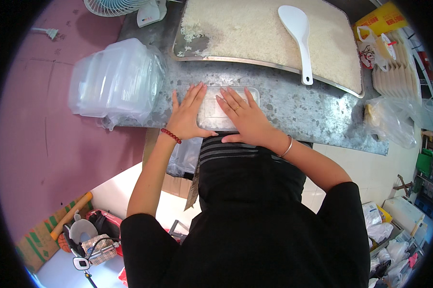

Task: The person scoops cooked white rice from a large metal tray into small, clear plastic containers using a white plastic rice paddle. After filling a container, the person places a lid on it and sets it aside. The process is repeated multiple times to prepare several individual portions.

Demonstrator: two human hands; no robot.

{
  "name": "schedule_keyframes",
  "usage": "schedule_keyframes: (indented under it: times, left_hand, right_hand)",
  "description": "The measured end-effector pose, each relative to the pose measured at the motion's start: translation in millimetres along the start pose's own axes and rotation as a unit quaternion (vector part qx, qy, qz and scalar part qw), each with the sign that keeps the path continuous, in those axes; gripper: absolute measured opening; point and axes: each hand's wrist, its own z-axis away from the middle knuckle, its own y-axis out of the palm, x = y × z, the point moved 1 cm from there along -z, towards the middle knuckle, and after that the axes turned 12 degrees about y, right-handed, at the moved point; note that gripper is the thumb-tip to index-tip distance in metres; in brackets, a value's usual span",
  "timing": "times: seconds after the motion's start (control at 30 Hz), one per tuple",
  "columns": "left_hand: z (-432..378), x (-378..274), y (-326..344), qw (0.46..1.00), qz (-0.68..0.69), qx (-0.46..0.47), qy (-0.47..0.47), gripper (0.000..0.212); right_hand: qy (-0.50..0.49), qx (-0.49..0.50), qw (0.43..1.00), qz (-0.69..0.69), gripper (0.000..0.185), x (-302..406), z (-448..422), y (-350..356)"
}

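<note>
A clear rectangular plastic food container with whitish contents, seemingly rice, lies at the metal table's near edge. My left hand rests flat along its left side, fingers pointing away and thumb at the near edge. Across the right part of the top lies my right hand, fingers spread and thumb by the near edge. Neither hand is wrapped around anything. Beyond them, a large shallow metal tray holds a layer of white rice. A white plastic rice paddle lies on the rice, its handle overhanging the tray's near rim.
Stacked clear plastic containers in a bag stand left on the metal table. A fan is behind them. To the right are stacked beige containers and a clear plastic bag. A pink wall borders the left.
</note>
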Motion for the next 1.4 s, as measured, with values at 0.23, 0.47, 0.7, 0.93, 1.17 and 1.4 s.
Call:
schedule_keyframes:
  times: [0.23,0.47,0.7,0.93,1.17,1.4]
  left_hand:
    - [-7,-13,-2,0.993,-0.108,0.008,0.048,0.103]
    - [12,-46,25,0.994,-0.093,-0.002,0.054,0.088]
    - [5,-49,13,0.989,-0.119,0.062,0.064,0.094]
    - [1,-13,21,0.988,-0.011,-0.136,0.073,0.056]
    - [-27,-18,28,0.986,-0.089,-0.136,0.022,0.065]
    - [-17,-39,24,0.967,0.163,-0.196,0.028,0.052]
  right_hand:
    - [0.033,0.095,0.985,0.144,0.096,9,-2,-9]
    - [0.008,0.069,0.996,-0.062,0.091,-11,-2,0]
    - [0.091,0.014,0.996,0.008,0.1,-27,1,-14]
    - [-0.002,-0.153,0.974,-0.167,0.094,-31,1,24]
    - [0.084,-0.043,0.994,-0.057,0.101,-28,6,-11]
    - [0.156,-0.021,0.972,-0.175,0.103,-28,46,-37]
